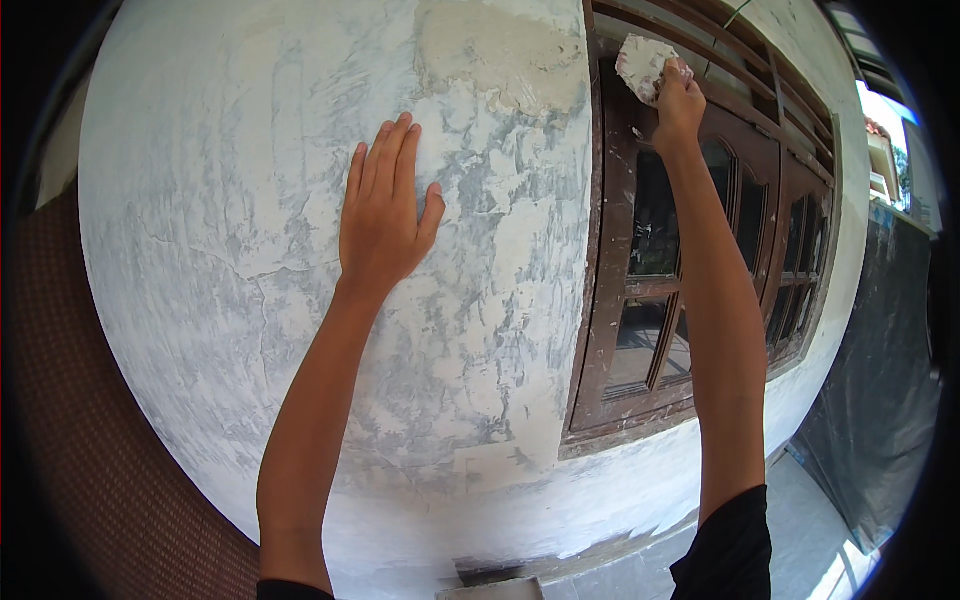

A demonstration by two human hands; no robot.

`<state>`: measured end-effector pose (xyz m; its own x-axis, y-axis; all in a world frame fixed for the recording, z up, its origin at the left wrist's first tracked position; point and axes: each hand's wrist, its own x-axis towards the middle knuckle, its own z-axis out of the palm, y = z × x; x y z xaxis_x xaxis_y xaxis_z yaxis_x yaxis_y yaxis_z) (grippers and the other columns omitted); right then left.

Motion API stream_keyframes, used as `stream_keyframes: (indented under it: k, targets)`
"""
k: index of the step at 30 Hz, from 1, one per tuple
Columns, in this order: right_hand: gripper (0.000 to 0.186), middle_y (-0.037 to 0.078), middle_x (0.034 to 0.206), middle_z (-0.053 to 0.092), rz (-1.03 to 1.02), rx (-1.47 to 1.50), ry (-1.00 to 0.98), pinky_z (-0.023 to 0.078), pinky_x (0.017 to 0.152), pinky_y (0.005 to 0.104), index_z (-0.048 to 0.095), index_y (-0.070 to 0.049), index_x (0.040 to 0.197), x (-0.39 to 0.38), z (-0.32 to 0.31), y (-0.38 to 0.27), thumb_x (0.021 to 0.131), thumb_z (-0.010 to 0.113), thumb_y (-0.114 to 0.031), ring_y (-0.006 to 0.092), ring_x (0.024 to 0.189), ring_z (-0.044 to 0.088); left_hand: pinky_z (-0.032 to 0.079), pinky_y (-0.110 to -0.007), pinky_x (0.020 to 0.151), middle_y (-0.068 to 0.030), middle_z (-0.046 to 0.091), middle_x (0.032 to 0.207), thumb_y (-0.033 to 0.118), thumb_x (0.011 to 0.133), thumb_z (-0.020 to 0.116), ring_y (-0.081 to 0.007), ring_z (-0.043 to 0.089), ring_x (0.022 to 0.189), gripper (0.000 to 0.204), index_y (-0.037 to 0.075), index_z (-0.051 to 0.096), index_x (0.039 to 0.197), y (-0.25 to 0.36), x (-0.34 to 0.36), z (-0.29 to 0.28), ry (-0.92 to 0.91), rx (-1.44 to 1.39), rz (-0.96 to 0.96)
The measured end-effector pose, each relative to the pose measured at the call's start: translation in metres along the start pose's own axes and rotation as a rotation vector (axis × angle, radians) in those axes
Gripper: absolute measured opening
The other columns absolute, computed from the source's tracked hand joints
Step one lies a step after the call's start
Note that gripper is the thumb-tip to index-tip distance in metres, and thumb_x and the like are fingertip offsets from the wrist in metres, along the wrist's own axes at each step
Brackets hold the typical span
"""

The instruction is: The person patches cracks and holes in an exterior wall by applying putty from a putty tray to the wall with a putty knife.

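My left hand (385, 205) lies against the patchy white and grey wall (270, 330), fingers stretched upward and the thumb held apart. Nothing is in it. Higher up and to the right, my right hand (680, 108) grips a flat, ragged-edged piece smeared with white plaster (643, 68). Its exact kind I cannot make out. That hand is raised in front of the upper part of a brown wooden window (610, 340), and its fingers close over the piece's right edge. Above my left hand, a beige bare patch (500, 55) shows on the wall.
Slatted wood (740, 55) runs above the window's glass panes, and white specks mark its frame. A dark sheet (860, 370) hangs at the far right. Brown patterned material (90, 430) lies along the left. Below the wall is a grey floor (810, 520).
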<state>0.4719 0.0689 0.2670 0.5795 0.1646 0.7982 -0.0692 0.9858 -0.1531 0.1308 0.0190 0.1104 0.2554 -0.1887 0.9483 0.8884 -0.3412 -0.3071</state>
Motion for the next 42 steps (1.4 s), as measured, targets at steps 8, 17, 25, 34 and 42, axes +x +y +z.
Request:
stream_keyframes:
  k: [8,17,25,34,42]
  targets:
    - [0.042,0.0,0.091,0.064,-0.271,-0.525,-0.606,0.047,0.077,0.0262,0.065,0.0,0.111,-0.036,0.037,-0.014,0.098,0.065,-0.04,0.0083,0.084,0.055,0.026,-0.049,0.12,-0.0119,0.041,0.154,0.016,0.092,0.056,-0.0292,0.038,0.144,0.06,0.003,0.04,0.148,0.001,0.0,-0.001,-0.007,0.009,-0.001]
    - [0.051,0.009,0.093,0.069,-0.467,-0.844,-0.22,0.049,0.08,0.0317,0.066,0.003,0.107,0.022,0.006,-0.028,0.094,0.065,-0.047,0.014,0.085,0.061,0.026,-0.048,0.121,-0.012,0.041,0.154,0.016,0.092,0.056,-0.0295,0.037,0.144,0.06,0.003,0.04,0.148,0.003,0.001,0.0,-0.011,0.004,0.003]
    - [0.046,0.013,0.089,0.068,-0.571,-0.647,-0.603,0.05,0.077,0.0346,0.064,0.003,0.104,-0.036,0.052,-0.048,0.097,0.063,-0.042,0.018,0.079,0.061,0.025,-0.048,0.121,-0.0125,0.041,0.154,0.016,0.092,0.056,-0.0295,0.037,0.144,0.06,0.003,0.04,0.148,-0.002,-0.002,-0.002,-0.02,0.023,-0.011]
    - [0.044,0.014,0.097,0.072,-0.194,-0.591,-0.208,0.052,0.08,0.0366,0.067,0.003,0.108,0.048,-0.045,-0.009,0.095,0.065,-0.039,0.021,0.088,0.068,0.025,-0.049,0.121,-0.0122,0.04,0.155,0.016,0.092,0.056,-0.0293,0.037,0.144,0.061,0.003,0.039,0.149,0.005,0.004,0.001,-0.018,0.008,0.002]
    - [0.045,0.006,0.088,0.067,-0.458,-0.655,-0.524,0.049,0.075,0.0318,0.064,0.002,0.101,-0.046,0.049,-0.033,0.096,0.065,-0.044,0.0136,0.079,0.058,0.024,-0.048,0.121,-0.0123,0.04,0.155,0.017,0.092,0.055,-0.0292,0.036,0.145,0.061,0.003,0.039,0.149,0.0,0.0,0.0,-0.026,0.017,-0.007]
